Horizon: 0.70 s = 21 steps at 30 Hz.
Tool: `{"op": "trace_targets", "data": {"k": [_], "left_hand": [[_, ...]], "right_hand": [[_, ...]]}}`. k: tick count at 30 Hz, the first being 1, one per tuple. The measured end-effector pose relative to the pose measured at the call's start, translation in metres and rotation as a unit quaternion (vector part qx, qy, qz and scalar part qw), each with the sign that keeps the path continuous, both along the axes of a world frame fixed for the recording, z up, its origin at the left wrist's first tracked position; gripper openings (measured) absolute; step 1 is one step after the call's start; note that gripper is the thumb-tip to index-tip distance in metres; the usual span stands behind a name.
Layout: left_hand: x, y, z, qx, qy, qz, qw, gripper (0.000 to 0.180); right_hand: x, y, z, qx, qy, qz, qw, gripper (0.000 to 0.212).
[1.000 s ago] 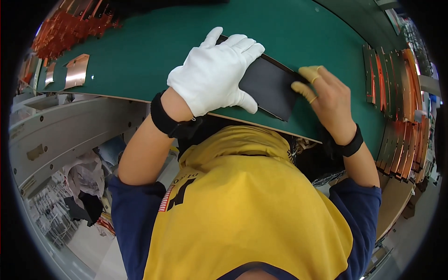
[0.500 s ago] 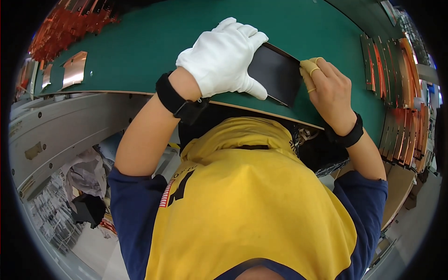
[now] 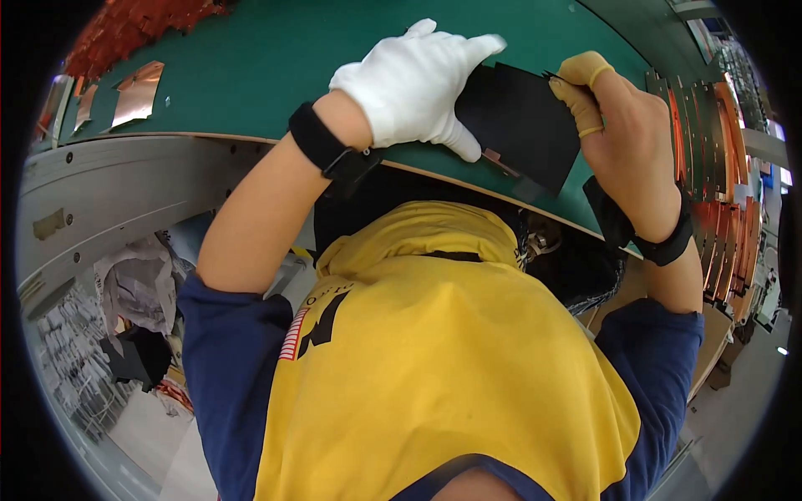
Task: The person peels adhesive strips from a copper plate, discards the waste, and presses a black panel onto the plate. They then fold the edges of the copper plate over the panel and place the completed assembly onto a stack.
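Black sheet (image 3: 522,125) is sitting over the green tabletop (image 3: 267,75), near its front edge. My gloved left hand (image 3: 409,88) is spanning its left end, thumb and fingers apart, probably steadying it. My right hand (image 3: 631,121) is pinching its far right corner, likely for control. Copper-coloured strips (image 3: 733,150) are standing in rows at right, presumably for easy reach.

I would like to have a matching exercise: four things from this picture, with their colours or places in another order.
1. left hand
2. right hand
3. black sheet
4. tabletop

A. green
B. wears yellow finger covers
C. seen between the two hands
D. wears a white glove

Pairs: 1-D; 2-B; 3-C; 4-A
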<state>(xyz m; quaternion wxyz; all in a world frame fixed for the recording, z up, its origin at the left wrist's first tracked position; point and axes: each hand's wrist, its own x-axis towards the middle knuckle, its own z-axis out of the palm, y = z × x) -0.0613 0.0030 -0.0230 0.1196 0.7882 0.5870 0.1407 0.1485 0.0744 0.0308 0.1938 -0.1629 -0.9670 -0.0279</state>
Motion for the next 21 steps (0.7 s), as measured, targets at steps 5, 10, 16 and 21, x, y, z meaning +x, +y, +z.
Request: {"op": "trace_targets", "data": {"k": [5, 10, 16, 21], "left_hand": [[0.012, -0.022, 0.007, 0.195, 0.023, 0.038, 0.98, 0.079], [0.027, -0.084, -0.018, 0.215, 0.011, 0.059, 0.975, 0.043], [0.043, -0.076, -0.038, 0.197, -0.036, 0.158, 0.967, 0.045], [0.038, -0.071, -0.051, 0.245, -0.036, 0.135, 0.959, 0.041]], "right_hand": [[0.03, 0.02, -0.019, -0.289, -0.037, -0.106, 0.951, 0.014], [0.04, 0.016, -0.024, -0.498, 0.005, -0.241, 0.833, 0.015], [0.039, 0.018, -0.048, -0.429, 0.03, -0.153, 0.89, 0.014], [0.056, 0.039, -0.017, -0.574, 0.055, -0.183, 0.796, 0.011]]}}
